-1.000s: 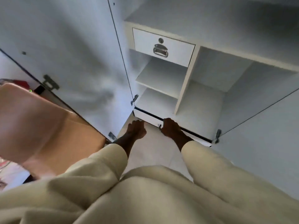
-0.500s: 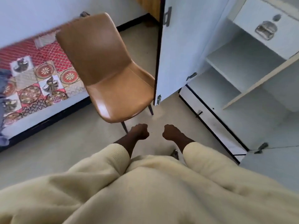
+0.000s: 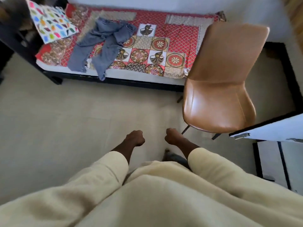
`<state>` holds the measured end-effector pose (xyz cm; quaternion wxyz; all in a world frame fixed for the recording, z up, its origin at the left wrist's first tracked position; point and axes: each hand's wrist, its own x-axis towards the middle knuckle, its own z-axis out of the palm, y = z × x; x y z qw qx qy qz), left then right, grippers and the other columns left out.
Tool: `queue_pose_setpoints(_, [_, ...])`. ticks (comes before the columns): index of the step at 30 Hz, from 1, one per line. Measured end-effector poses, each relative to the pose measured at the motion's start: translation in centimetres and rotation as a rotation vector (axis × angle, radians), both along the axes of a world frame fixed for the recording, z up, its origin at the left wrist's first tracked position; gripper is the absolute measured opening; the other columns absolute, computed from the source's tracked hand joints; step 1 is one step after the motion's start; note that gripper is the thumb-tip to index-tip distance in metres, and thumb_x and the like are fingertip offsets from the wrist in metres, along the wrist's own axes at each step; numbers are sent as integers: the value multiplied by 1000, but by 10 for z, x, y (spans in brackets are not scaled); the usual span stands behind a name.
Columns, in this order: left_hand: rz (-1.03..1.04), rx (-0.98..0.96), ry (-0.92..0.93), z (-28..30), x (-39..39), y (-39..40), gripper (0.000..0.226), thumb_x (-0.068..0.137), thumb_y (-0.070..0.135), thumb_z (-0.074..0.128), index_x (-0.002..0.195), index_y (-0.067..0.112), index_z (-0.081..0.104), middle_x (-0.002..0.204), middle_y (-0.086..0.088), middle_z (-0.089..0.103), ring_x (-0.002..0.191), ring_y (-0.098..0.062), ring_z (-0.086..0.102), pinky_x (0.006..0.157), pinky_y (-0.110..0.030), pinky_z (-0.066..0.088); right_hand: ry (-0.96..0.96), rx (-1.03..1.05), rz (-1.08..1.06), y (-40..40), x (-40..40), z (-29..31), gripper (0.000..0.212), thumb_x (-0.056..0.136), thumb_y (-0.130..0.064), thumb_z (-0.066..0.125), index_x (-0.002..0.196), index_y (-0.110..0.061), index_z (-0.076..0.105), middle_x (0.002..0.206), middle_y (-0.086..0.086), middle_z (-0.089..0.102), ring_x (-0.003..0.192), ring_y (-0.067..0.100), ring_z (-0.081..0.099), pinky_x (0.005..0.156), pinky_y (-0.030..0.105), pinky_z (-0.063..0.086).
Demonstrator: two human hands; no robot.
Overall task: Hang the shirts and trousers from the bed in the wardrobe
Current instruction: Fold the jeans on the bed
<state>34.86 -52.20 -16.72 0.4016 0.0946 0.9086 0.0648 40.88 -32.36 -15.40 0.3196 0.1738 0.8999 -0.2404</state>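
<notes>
Grey-blue trousers (image 3: 105,45) lie crumpled on the bed (image 3: 178,31), legs hanging over its front edge at the upper left. The bed has a red patterned cover. My left hand (image 3: 135,138) and my right hand (image 3: 172,136) are held out low in front of me over the floor, both curled into loose fists and holding nothing. They are well short of the bed. The white wardrobe door (image 3: 268,128) and the wardrobe's base (image 3: 278,163) show at the right edge.
A brown leather chair (image 3: 219,89) stands between the bed's right end and the wardrobe door. A colourful patterned pillow (image 3: 50,22) lies at the bed's left end. Bare beige floor (image 3: 73,120) stretches between me and the bed.
The view has swung left from the open wardrobe to the bed, bringing the trousers and pillow into sight. My hands stay curled and hold nothing.
</notes>
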Motion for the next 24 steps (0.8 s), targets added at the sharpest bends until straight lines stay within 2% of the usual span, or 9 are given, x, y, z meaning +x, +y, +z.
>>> queue_pose_setpoints(2, [93, 8, 13, -5, -13, -31, 32, 88, 23, 51, 118, 12, 57, 129, -13, 58, 117, -33, 55, 92, -36, 47, -5, -6, 87, -24, -35, -2, 28, 90, -9, 51, 115, -1, 59, 118, 18, 62, 100, 32, 60, 77, 32, 49])
queue_pose_setpoints(4, [164, 22, 20, -9, -25, -49, 29, 88, 21, 52, 115, 10, 58, 127, -14, 59, 116, -34, 56, 89, -35, 47, -14, -12, 164, -41, -66, -8, 30, 90, -12, 54, 116, 0, 59, 118, 18, 62, 104, 34, 61, 81, 34, 50])
queue_pose_setpoints(6, [220, 20, 20, -13, -45, -68, 33, 89, 22, 54, 120, 10, 59, 129, -15, 58, 118, -34, 56, 90, -35, 46, -15, 7, 227, -60, -101, -17, 31, 89, -12, 55, 117, 0, 60, 121, 19, 63, 108, 35, 60, 84, 35, 50])
queue_pose_setpoints(10, [310, 53, 19, -22, -122, -115, 39, 87, 23, 55, 124, 10, 58, 132, -14, 58, 120, -33, 55, 97, -36, 48, -27, 11, 314, -95, -195, -34, 32, 93, -13, 51, 121, -1, 59, 124, 16, 61, 110, 32, 60, 85, 33, 49])
queue_pose_setpoints(12, [350, 53, 14, -21, -172, -145, 38, 86, 22, 56, 122, 9, 60, 132, -13, 58, 121, -33, 55, 99, -36, 48, -35, 15, 348, -115, -252, -35, 31, 93, -15, 50, 119, 0, 58, 123, 17, 61, 109, 32, 60, 80, 32, 47])
queue_pose_setpoints(14, [416, 43, 33, -14, -221, -172, 35, 87, 22, 57, 119, 9, 61, 131, -12, 59, 120, -32, 55, 99, -35, 47, -38, -5, 356, -140, -308, -32, 29, 93, -17, 51, 115, -1, 60, 119, 16, 62, 106, 31, 61, 75, 31, 45])
queue_pose_setpoints(18, [544, 79, 136, 1, -306, -203, 31, 89, 24, 59, 116, 9, 62, 128, -12, 61, 117, -32, 57, 95, -33, 46, -9, -53, 326, -179, -402, -29, 26, 90, -18, 53, 107, -1, 64, 110, 15, 63, 105, 34, 61, 76, 30, 46])
queue_pose_setpoints(21, [559, 102, 135, 4, -350, -213, 30, 90, 20, 58, 117, 7, 61, 125, -14, 62, 114, -33, 58, 93, -33, 47, -18, -43, 313, -193, -447, -30, 22, 89, -17, 54, 101, 0, 64, 112, 16, 64, 101, 34, 61, 71, 26, 38])
queue_pose_setpoints(24, [507, 76, 99, -2, -400, -225, 29, 88, 19, 56, 115, 10, 62, 124, -12, 62, 112, -32, 60, 91, -32, 48, -66, -30, 263, -198, -492, -38, 26, 90, -19, 55, 107, -1, 63, 118, 16, 63, 105, 32, 60, 75, 27, 41])
